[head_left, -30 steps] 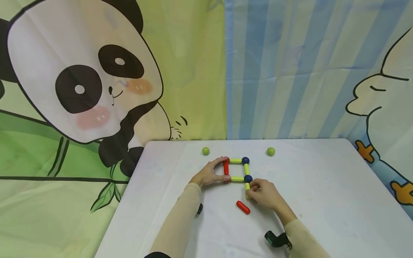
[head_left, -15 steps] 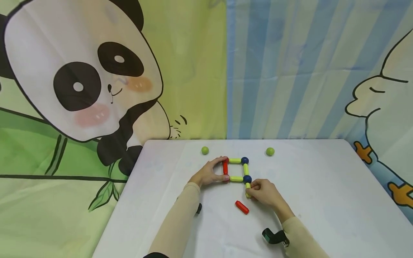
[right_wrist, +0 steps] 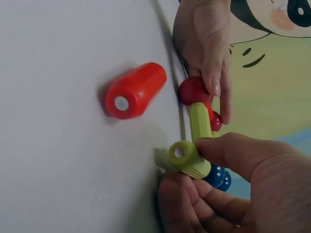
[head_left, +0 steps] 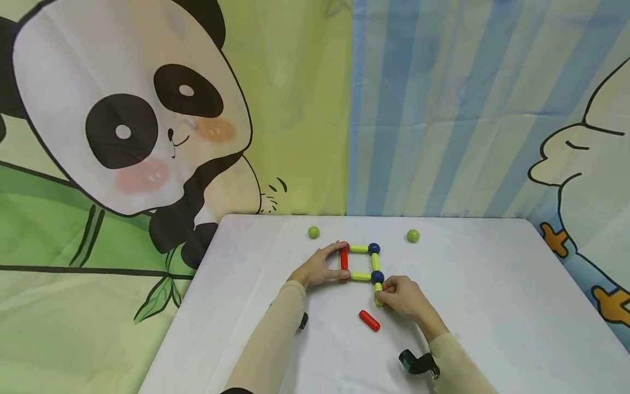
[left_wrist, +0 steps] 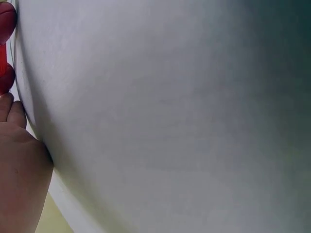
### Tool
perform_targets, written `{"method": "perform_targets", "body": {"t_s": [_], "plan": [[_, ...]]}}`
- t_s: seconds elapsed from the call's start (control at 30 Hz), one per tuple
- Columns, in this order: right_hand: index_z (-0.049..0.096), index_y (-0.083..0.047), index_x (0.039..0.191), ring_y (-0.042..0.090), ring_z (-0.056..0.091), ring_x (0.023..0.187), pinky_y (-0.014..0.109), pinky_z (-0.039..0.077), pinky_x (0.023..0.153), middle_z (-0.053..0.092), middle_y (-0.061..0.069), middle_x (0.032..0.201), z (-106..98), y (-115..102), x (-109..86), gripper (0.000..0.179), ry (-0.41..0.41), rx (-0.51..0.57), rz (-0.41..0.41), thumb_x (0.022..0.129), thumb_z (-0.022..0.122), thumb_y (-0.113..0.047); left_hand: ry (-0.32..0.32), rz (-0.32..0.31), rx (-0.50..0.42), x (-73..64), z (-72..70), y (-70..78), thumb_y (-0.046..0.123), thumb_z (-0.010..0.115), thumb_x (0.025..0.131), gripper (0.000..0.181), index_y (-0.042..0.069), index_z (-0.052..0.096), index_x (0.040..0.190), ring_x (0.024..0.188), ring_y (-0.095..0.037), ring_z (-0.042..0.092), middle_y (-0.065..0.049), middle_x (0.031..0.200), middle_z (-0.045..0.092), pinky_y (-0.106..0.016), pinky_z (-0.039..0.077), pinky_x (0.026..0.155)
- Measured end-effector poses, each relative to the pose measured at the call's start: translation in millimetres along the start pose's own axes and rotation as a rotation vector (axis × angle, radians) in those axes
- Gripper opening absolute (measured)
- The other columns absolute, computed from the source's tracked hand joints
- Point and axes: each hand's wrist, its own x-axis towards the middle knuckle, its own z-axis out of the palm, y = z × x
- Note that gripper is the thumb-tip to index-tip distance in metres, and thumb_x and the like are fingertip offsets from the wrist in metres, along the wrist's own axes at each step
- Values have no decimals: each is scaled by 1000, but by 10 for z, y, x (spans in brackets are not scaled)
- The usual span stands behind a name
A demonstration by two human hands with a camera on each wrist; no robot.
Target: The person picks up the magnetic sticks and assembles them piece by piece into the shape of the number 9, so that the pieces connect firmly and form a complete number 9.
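Note:
A square of magnetic sticks and balls lies on the table, with a red stick [head_left: 344,260] down its left side, yellow-green sticks [head_left: 361,277] on the others, red balls at its left corners and blue balls [head_left: 377,277] at its right ones. My left hand [head_left: 319,268] spans the red side, thumb on the near red ball [right_wrist: 194,91] and fingers at the far one. Between thumb and fingers, my right hand [head_left: 404,296] pinches another yellow-green stick [right_wrist: 187,160], which extends toward me from the near blue ball. Its free end shows a round silvery tip in the right wrist view.
A loose red stick [head_left: 369,320] lies in front of the square. Two green balls [head_left: 313,232] rest farther back on the white table [head_left: 492,284]. A black device [head_left: 417,362] is at the right wrist. Printed curtains [head_left: 295,109] hang behind the table.
Both hands keep their holds and the square stays as it was. The head view has shifted slightly.

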Motion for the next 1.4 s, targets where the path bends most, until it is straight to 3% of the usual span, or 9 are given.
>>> {"method": "perform_targets", "body": {"t_s": [0.2,0.6,0.83,1.0,1.1,1.23,1.4], "plan": [[69,-2,104,15,62,70,29,52,66,68,2,81,-39,28,72,27,-24,-41,10,89,79,-22,-4,-12,-8,-7,3,-16,50,86,81,84,49,42,152,159,-30,11,10,169,27,-63,12,122],[68,-4,102,15,62,71,28,50,65,68,3,81,-37,34,107,24,20,35,18,91,77,-23,-4,-28,53,13,0,67,55,76,88,83,50,31,158,158,-39,7,10,171,17,-65,11,121],[67,-5,100,16,62,70,30,51,64,67,2,80,-32,53,140,24,22,38,-12,92,77,-25,26,-38,102,-1,32,55,57,69,93,76,49,31,158,156,-44,11,5,170,24,-68,15,120],[68,-6,99,16,61,71,30,49,66,67,2,78,-150,67,222,25,-4,-13,-40,97,71,-31,30,-32,111,-6,35,59,60,67,93,74,48,32,158,155,-48,12,5,169,26,-71,17,117],[68,-6,99,17,58,70,31,47,64,66,4,78,-274,87,327,30,35,-48,-71,100,66,-36,44,-26,106,-7,41,53,60,67,93,74,48,33,158,155,-49,13,6,169,27,-72,17,116],[65,-4,110,19,60,77,32,49,65,66,8,94,-477,164,503,32,119,-72,-115,102,63,-35,42,-28,120,-9,67,45,60,65,95,72,48,33,158,156,-45,13,8,169,26,-70,15,118],[58,-1,130,30,62,94,38,52,75,58,21,121,-644,277,675,36,242,-116,-217,101,64,-22,7,59,173,-28,80,32,55,57,101,65,39,34,160,158,-27,15,4,171,21,-54,6,126]]}}
